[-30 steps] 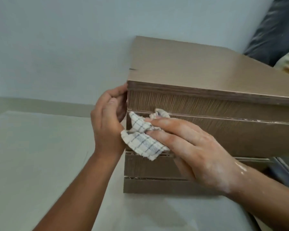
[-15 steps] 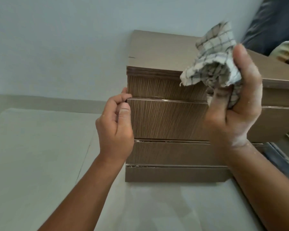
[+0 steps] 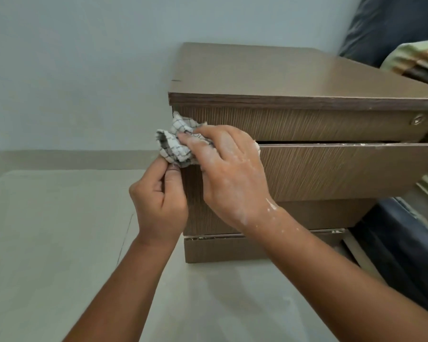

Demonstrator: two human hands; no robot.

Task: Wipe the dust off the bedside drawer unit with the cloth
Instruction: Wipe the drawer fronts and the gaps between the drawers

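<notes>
The brown wooden drawer unit stands against the pale wall, and its middle drawer is pulled out a little. A white checked cloth is bunched at the drawer's top left corner. My right hand, speckled with white dust, presses the cloth against that corner. My left hand sits just below, pinching the drawer's left edge at the cloth's lower hem; I cannot tell whether it touches the cloth.
A dark mattress with a patterned pillow lies right of the unit. The pale floor spreads to the left and front. A dusty ledge shows above the unit's bottom panel.
My right hand dropped from above the unit's top back to the drawer's left corner with the cloth. The middle drawer now sticks out further. My left hand slid slightly lower.
</notes>
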